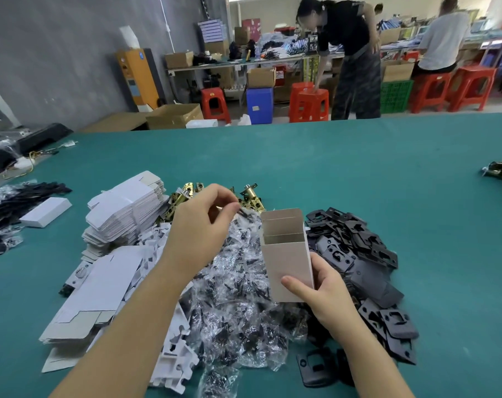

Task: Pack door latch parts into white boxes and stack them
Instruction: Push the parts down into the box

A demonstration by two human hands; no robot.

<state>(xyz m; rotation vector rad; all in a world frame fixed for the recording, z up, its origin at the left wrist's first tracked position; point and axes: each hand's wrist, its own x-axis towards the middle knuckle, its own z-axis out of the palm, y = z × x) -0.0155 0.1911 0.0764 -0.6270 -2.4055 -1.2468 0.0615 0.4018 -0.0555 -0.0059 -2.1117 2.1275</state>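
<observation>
The right hand (318,285) grips an open white box (287,254) near its bottom, thumb across the front face and fingers curled behind, holding it upright with its top flaps standing open above the heap of parts. The left hand (203,222) hovers beside the box's mouth, its thumb and fingertips pinching a small clear bag of screws (244,211) at the top of a heap of such bags (238,305). Behind the left hand lie brass latch bolts (251,196) on the green counter (359,168). To the left sit stacks of flat unfolded boxes (126,214) and white card inserts (172,360). To the right of the box is a pile of black plates (359,254). One closed white box (45,212) rests alone further left. Across the room a person (350,56) bends over a red stool (310,104).
</observation>
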